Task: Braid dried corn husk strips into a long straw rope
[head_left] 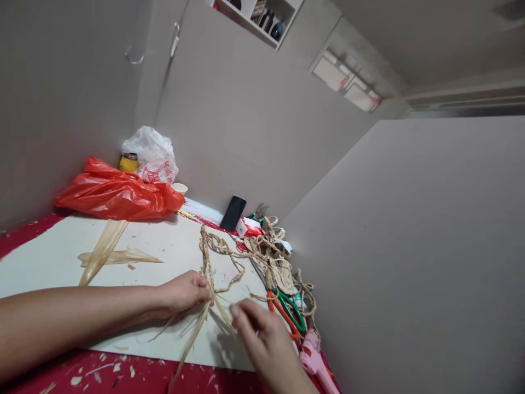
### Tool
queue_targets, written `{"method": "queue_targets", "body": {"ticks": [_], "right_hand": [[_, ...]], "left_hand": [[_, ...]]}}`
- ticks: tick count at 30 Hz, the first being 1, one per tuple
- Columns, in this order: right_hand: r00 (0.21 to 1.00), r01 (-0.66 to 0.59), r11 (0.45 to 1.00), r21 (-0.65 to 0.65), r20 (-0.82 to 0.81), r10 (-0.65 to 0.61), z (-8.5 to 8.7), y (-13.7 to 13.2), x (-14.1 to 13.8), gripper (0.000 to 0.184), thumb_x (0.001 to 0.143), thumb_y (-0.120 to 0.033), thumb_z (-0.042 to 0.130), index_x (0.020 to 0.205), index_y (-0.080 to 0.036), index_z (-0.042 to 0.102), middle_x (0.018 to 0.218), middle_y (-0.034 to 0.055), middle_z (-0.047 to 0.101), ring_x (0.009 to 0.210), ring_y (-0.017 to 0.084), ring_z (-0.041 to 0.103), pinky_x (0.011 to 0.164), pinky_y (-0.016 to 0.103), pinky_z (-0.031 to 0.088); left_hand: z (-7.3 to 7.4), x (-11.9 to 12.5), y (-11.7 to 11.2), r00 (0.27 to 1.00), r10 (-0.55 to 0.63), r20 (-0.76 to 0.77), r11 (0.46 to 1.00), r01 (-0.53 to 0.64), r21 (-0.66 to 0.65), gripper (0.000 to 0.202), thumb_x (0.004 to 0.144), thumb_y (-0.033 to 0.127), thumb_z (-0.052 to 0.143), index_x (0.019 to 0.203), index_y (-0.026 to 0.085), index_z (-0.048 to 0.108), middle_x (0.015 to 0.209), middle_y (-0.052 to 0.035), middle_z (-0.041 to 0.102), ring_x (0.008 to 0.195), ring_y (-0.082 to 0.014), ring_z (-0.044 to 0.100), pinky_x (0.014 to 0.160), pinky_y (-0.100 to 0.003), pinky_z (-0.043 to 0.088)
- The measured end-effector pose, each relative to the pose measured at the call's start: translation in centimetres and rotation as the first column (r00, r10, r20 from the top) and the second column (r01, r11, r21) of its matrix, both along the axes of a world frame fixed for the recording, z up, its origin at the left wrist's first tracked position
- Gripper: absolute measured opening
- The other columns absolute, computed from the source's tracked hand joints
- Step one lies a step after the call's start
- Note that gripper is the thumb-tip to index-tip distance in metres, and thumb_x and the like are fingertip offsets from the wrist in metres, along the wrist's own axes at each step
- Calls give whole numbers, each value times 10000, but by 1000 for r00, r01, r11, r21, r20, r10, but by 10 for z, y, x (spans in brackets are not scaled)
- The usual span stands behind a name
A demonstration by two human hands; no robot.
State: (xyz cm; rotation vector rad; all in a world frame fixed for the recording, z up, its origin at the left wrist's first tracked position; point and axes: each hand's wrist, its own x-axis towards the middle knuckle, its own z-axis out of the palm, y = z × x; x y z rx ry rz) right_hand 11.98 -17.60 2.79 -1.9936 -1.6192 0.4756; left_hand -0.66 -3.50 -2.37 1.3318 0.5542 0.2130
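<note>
A long braided cord (207,257) of dried, straw-coloured husk lies looped on the white board. My left hand (184,293) pinches its near end, thumb against the fingers. Loose husk strands (192,342) fan out below that pinch towards the board's front edge. One pale strand (223,313) runs from the braid to my right hand (264,336). The fingers of that hand are curled, its thumb and forefinger closed at the strand; the exact contact is partly hidden. Two flat husk strips (106,249) lie crossed at the left of the board.
The white board (49,262) rests on a red cloth (135,372) strewn with scraps. To the right lie coiled braids (283,273), green- and orange-handled scissors (291,312) and a pink glue gun (314,355). Behind are a phone (233,213), a red plastic bag (118,191) and grey walls.
</note>
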Motion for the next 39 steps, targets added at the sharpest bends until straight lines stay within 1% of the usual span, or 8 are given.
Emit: {"method": "queue_targets", "body": {"ticks": [4, 8, 14, 18, 21, 30, 37, 39], "right_hand": [[962, 48, 995, 90, -272, -21, -7, 31, 11, 346, 846, -450, 514, 1006, -163, 622, 912, 85, 642, 821, 195, 567, 714, 273, 410], [775, -172, 979, -107, -628, 68, -23, 54, 6, 393, 833, -526, 495, 796, -148, 596, 578, -27, 506, 494, 100, 443, 488, 213, 355], [699, -237, 938, -252, -715, -16, -31, 60, 20, 439, 781, -556, 558, 641, -142, 522, 475, -76, 378, 393, 41, 248, 370, 193, 143], [414, -377, 884, -277, -904, -107, -39, 63, 25, 409, 780, -490, 594, 583, -176, 420, 408, -107, 300, 344, 26, 139, 357, 194, 72], [223, -394, 890, -228, -964, -148, -45, 63, 19, 382, 778, -402, 613, 557, -180, 394, 388, -117, 258, 343, 21, 94, 350, 180, 48], [188, 4, 960, -280, -943, -276, -54, 50, -3, 292, 701, -377, 671, 606, -144, 523, 374, -120, 265, 335, 15, 97, 334, 169, 44], [135, 38, 961, -274, -951, -277, -60, 47, -16, 423, 696, -417, 688, 541, -185, 370, 395, -114, 273, 351, 15, 113, 341, 168, 61], [116, -1, 964, -266, -958, -264, -59, 46, -15, 348, 716, -388, 683, 588, -161, 453, 406, -119, 262, 361, 15, 101, 343, 165, 67]], "left_hand": [[3, -4, 3, 993, -75, 96, 995, 81, -56, 227, 669, 381, 588, 630, 167, 523, 380, 98, 309, 327, -52, 194, 354, -222, 122], [6, -5, 4, 989, -90, 117, 991, 101, -85, 285, 647, 398, 610, 558, 169, 466, 397, 96, 320, 324, -36, 194, 349, -219, 128], [9, -5, 7, 990, -126, 66, 979, 135, -152, 260, 603, 359, 639, 555, 178, 458, 398, 101, 297, 337, -40, 176, 354, -220, 104], [7, -5, 13, 986, -167, 12, 983, 168, -72, 205, 639, 344, 601, 607, 179, 484, 409, 99, 284, 367, -55, 179, 380, -230, 113], [7, -6, 18, 986, -161, -38, 961, 166, 221, 204, 709, 330, 528, 598, 168, 472, 466, 78, 304, 432, -61, 218, 423, -226, 173], [39, -13, 7, 936, -15, -351, 561, 299, 772, 273, 797, 288, 403, 670, 167, 612, 586, -19, 547, 507, -118, 422, 485, -226, 276], [31, -16, -29, 837, -1, -548, -9, 548, 837, 170, 647, 153, 607, 809, 132, 650, 738, -102, 654, 647, -221, 594, 574, -282, 384], [35, -17, -38, 827, -24, -562, -103, 557, 824, 177, 659, 162, 613, 830, 136, 650, 772, -109, 658, 678, -236, 606, 554, -292, 381]]}}
